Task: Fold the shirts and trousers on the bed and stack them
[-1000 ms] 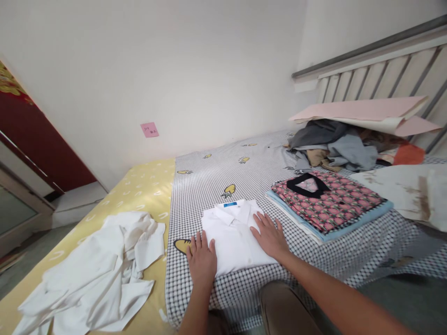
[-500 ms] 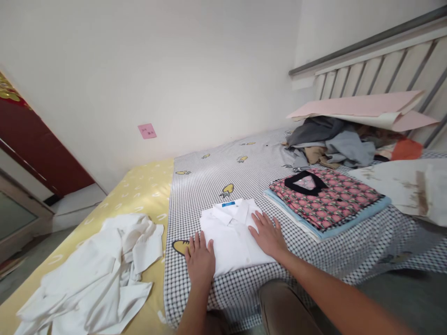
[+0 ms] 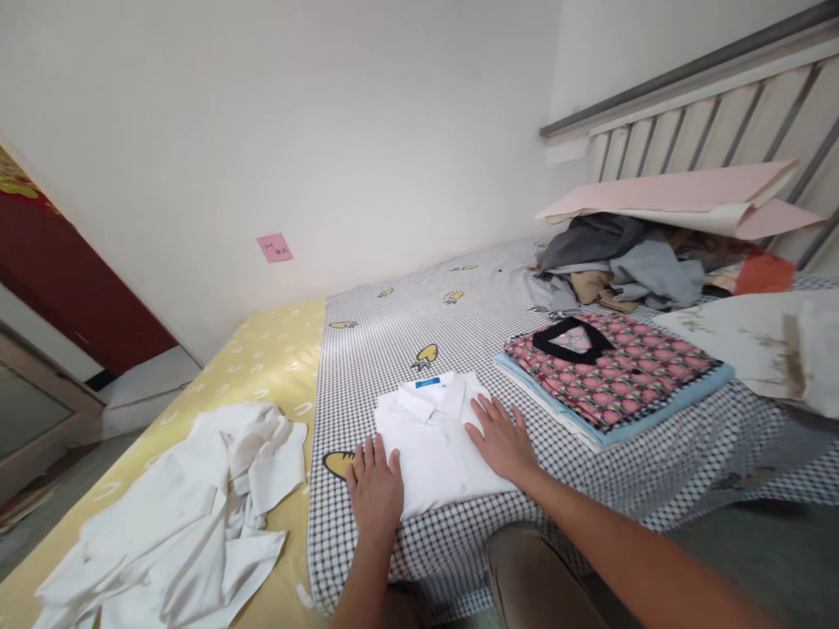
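A white collared shirt, folded into a neat rectangle, lies on the checked sheet with its collar and blue label facing away from me. My left hand rests flat along its left edge, fingers stretched out. On the shirt's right side my right hand lies flat with fingers spread. Neither hand grips the cloth. To the right is a stack of folded garments, topped by a pink patterned shirt with a black collar over a light blue garment. A crumpled white shirt lies on the left.
The bed's checked sheet meets a yellow sheet on the left. Against the headboard, pink board sits over a heap of clothes. A stained white cloth lies beside the stack. A pink note is on the wall.
Both hands stay on the folded shirt in the same places. The view has shifted only very slightly.
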`<state>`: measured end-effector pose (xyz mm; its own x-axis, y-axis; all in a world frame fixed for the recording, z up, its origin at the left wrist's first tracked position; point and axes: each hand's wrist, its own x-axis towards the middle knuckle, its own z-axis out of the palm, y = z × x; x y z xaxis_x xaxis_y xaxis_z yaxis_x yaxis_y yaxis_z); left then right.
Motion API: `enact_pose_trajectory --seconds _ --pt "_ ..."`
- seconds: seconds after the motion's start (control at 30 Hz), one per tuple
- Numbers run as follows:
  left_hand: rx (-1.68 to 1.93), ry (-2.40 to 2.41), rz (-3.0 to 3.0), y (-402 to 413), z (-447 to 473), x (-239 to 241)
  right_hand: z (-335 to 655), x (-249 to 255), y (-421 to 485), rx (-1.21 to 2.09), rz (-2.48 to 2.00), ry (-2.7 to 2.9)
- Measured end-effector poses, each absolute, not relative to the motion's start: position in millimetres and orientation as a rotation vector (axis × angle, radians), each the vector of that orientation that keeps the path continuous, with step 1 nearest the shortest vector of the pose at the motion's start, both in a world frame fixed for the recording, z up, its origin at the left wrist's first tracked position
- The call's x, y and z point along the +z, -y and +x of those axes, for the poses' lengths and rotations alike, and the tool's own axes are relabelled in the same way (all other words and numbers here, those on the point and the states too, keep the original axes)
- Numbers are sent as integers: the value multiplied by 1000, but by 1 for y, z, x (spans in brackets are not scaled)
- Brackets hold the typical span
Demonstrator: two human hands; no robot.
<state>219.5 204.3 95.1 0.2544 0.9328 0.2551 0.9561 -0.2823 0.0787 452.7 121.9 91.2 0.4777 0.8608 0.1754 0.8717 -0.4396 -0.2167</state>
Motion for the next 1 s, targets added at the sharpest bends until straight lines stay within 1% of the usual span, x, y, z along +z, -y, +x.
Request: enact_pose_trajectory --seconds 1.0 --pt "-394 1827 -2419 -204 220 96 453 92 -121 -50 -2419 1461"
